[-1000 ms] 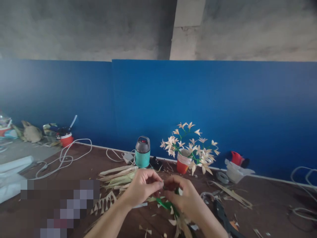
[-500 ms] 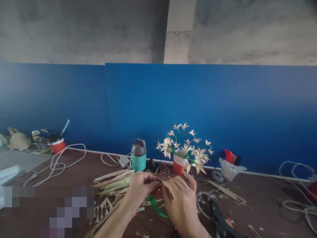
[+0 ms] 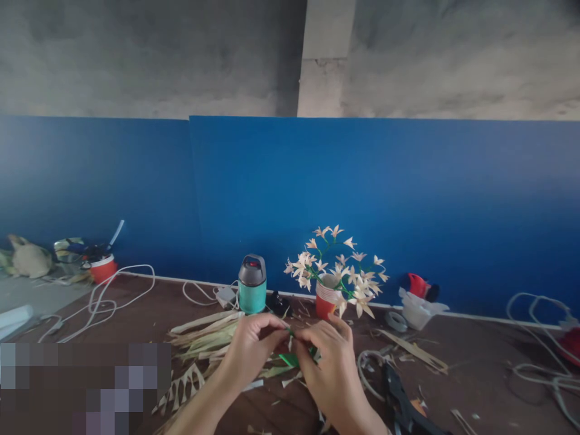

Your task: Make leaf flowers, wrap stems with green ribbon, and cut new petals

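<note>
My left hand [image 3: 251,350] and my right hand [image 3: 327,362] meet low in the middle of the view, fingertips pinched together on a thin green-wrapped stem [image 3: 290,331]. A strip of green tape [image 3: 290,360] hangs from under the fingers between the two hands. Both hands are closed round the stem. Behind them stands a red paper cup [image 3: 325,297] holding several cream leaf flowers [image 3: 338,266] on green stems.
Dried palm leaf strips [image 3: 206,332] lie left of my hands, with a zigzag offcut [image 3: 181,386]. A teal flask [image 3: 252,284], white cables [image 3: 102,296], a tape roll [image 3: 396,321], black scissors [image 3: 401,402] and a white container [image 3: 419,311] sit on the brown table before a blue wall.
My hands have drawn closer together and a little up the view. The green tape hanging below them is shorter now. The camera drifted slightly, shifting the scene leftward.
</note>
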{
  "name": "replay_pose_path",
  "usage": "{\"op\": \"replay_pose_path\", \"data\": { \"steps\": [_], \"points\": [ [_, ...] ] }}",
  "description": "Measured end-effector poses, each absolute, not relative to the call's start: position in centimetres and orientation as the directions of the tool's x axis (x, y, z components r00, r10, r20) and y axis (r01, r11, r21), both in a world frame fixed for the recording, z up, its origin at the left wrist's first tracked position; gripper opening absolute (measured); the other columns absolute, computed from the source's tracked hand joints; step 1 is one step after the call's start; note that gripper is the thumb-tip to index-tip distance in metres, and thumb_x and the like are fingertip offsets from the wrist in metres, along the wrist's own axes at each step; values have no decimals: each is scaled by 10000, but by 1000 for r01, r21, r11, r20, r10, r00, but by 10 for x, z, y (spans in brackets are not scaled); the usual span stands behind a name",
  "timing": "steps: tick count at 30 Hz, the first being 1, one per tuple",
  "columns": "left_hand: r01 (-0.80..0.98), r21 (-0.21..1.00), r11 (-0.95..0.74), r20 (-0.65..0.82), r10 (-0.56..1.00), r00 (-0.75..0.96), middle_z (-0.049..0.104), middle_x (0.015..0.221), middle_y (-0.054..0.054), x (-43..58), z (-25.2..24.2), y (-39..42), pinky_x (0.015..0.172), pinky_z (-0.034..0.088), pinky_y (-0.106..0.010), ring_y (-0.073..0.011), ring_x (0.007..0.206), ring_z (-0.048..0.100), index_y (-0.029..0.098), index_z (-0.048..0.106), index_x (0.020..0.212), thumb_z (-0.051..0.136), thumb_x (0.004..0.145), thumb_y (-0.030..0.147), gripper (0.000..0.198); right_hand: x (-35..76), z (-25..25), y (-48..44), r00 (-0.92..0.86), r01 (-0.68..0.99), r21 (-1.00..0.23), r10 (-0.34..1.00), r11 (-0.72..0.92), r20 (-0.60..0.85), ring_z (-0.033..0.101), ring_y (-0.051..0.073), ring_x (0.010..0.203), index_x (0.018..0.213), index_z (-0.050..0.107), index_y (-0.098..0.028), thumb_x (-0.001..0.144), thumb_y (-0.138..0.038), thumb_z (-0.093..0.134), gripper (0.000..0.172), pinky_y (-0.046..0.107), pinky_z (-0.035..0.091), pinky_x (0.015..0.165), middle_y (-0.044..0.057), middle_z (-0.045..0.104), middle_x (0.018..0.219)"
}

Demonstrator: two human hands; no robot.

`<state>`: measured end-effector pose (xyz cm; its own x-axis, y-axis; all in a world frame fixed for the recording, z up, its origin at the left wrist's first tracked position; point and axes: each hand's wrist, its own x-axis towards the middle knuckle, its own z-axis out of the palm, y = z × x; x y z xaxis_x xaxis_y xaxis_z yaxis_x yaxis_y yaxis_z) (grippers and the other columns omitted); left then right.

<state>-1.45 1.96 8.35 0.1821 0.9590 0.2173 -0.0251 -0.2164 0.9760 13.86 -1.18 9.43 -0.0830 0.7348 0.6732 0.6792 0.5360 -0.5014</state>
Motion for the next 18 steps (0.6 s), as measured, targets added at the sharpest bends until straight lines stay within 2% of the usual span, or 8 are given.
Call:
{"op": "replay_pose_path", "data": {
  "steps": [3, 6, 9, 11, 13, 14, 16, 18],
  "points": [
    [-105, 982, -156, 175, 963, 207, 689, 678, -47, -16, 83, 20, 543, 502, -262, -150, 545, 604, 136, 705, 708, 739, 653, 296, 173, 142, 99, -11, -62, 498, -769, 902, 400, 428, 577, 178, 670, 642, 656, -202, 721, -223, 607, 96, 366, 391, 799, 18, 653, 643],
    [-167, 982, -90, 135, 949, 286, 679, 622, -33, -18, 84, 19, 490, 492, -245, -138, 482, 603, 131, 709, 734, 789, 601, 332, 254, 145, 101, -11, -146, 143, -979, 982, 144, 123, 569, 157, 614, 647, 652, -169, 658, -312, 685, 147, 273, 413, 603, 34, 647, 626],
    [-204, 976, -71, 146, 912, 383, 646, 555, -19, -22, 86, 15, 459, 478, -234, -140, 453, 608, 127, 685, 665, 790, 609, 347, 250, 147, 99, -11, -312, -175, -980, 950, -93, -35, 558, 117, 551, 644, 629, -158, 585, -340, 762, 232, 235, 405, 580, 8, 627, 559],
    [-204, 976, -77, 159, 893, 420, 647, 568, -28, -23, 89, 12, 459, 479, -243, -161, 478, 628, 129, 654, 629, 762, 649, 351, 248, 148, 97, -8, -406, -257, -949, 911, -184, -67, 562, 108, 549, 650, 629, -153, 581, -336, 769, 241, 227, 407, 600, 3, 621, 534],
    [-164, 982, -98, 158, 898, 411, 635, 572, -25, -24, 93, 10, 455, 463, -239, -161, 490, 622, 135, 635, 632, 735, 679, 341, 234, 149, 95, -6, -438, -226, -956, 896, -185, -70, 569, 114, 562, 661, 630, -152, 606, -344, 744, 230, 234, 410, 615, 6, 626, 546],
    [-119, 985, -126, 163, 908, 387, 620, 562, -17, -23, 95, 9, 453, 445, -229, -146, 484, 601, 135, 631, 630, 727, 684, 326, 221, 149, 96, -5, -414, -159, -977, 908, -141, -64, 574, 124, 576, 668, 630, -156, 620, -341, 726, 214, 242, 412, 617, 10, 632, 567],
    [-13, 979, -203, 197, 931, 307, 573, 527, 6, -21, 99, 9, 452, 401, -203, -108, 473, 538, 134, 620, 596, 714, 685, 290, 203, 150, 98, -5, -299, 75, -997, 954, 22, -1, 592, 156, 641, 705, 641, -171, 654, -301, 678, 144, 272, 422, 645, 22, 660, 653],
    [56, 969, -241, 223, 949, 225, 534, 495, 22, -17, 100, 10, 449, 365, -191, -86, 463, 480, 136, 595, 549, 699, 680, 278, 219, 149, 101, -8, -166, 370, -904, 973, 215, 163, 600, 190, 730, 759, 657, -195, 666, -220, 633, 99, 325, 418, 736, 25, 679, 745]
  ]
}}
